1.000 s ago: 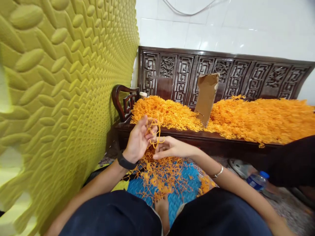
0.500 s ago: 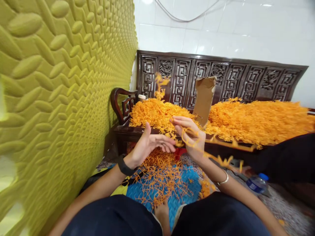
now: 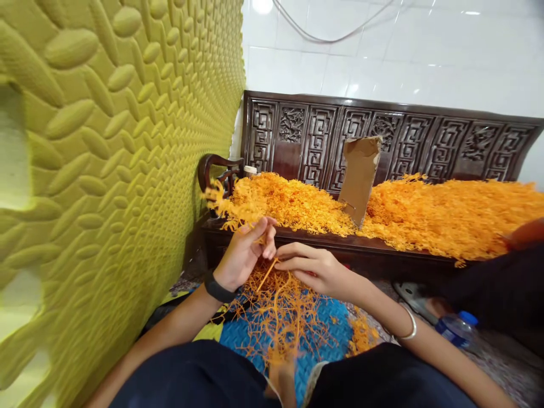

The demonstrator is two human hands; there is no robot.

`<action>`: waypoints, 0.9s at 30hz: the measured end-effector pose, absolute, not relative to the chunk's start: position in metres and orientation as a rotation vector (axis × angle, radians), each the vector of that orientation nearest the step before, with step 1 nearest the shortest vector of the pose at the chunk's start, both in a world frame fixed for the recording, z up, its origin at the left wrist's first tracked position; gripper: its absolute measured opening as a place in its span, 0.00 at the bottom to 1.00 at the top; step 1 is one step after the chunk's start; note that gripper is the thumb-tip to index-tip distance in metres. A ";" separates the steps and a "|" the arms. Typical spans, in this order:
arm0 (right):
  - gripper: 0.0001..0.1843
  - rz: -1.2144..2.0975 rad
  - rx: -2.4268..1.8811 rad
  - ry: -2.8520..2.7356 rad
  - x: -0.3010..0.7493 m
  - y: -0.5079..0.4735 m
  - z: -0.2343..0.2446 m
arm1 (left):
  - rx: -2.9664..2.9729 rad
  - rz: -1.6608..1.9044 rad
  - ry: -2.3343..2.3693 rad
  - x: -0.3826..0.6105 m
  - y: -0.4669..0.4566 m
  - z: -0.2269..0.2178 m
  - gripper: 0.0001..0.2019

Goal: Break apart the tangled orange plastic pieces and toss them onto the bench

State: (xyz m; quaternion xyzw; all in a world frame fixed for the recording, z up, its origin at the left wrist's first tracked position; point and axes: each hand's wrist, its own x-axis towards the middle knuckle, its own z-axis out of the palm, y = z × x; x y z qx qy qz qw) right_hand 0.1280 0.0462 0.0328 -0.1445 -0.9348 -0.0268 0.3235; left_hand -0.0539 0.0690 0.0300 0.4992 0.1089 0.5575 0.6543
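My left hand is closed around a blurred bunch of orange plastic pieces, which stick out past the thumb to the upper left. Close beside it, my right hand pinches a thin orange plastic stem between its fingertips; the stem points down and to the left. Below both hands lies a tangle of thin, branching orange plastic stems. Some strands over its middle are smeared by motion.
A dark carved wooden bench bears orange piles, the left one parted from the right one by a cardboard piece. Yellow foam matting stands at left. A water bottle and another person's dark-clothed leg are at right.
The hands have come together; my right hand moved left and down. The looped orange strand by my right wrist is gone from there. A bunch now shows at my left hand, a stem in my right.
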 end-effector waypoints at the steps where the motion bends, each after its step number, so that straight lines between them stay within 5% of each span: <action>1: 0.17 -0.078 -0.390 -2.447 0.129 0.044 0.035 | 1.158 1.239 0.264 -0.055 0.069 0.030 0.14; 10: 0.12 0.145 -0.686 -1.594 0.141 0.027 0.049 | 1.485 1.066 0.440 -0.069 0.065 0.028 0.26; 15: 0.27 0.527 -0.776 -1.761 0.139 0.030 0.051 | 1.469 1.057 0.498 -0.064 0.059 0.033 0.24; 18: 0.24 0.694 -0.819 -1.849 0.140 0.032 0.050 | 1.436 1.064 0.494 -0.060 0.057 0.033 0.23; 27: 0.13 0.454 -0.843 -1.683 0.165 0.035 0.050 | 1.301 1.046 0.490 -0.058 0.063 0.023 0.22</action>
